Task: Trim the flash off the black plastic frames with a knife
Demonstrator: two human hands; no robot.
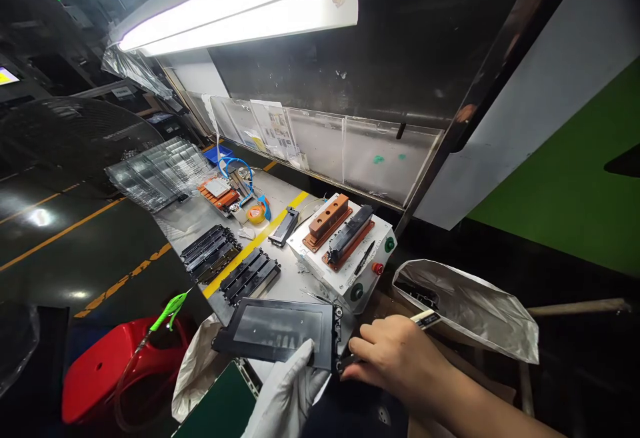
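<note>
My left hand (287, 395), in a white glove, holds the near edge of a flat black rectangular tray (277, 331) with a clear window, fingers curled on its rim. My bare right hand (395, 358) is closed at the tray's right end, pinching a slim dark tool (425, 319) with a white tip that points right toward a silver foil bag (465, 305). What the right fingertips press on is hidden.
A white fixture box (345, 245) with orange and black blocks and red and green buttons stands behind the tray. Several black trays (230, 261) lie left on the bench beside a yellow stripe. Clear plastic trays (160, 171), a red stool (110, 365) and a lit lamp (235, 11) surround.
</note>
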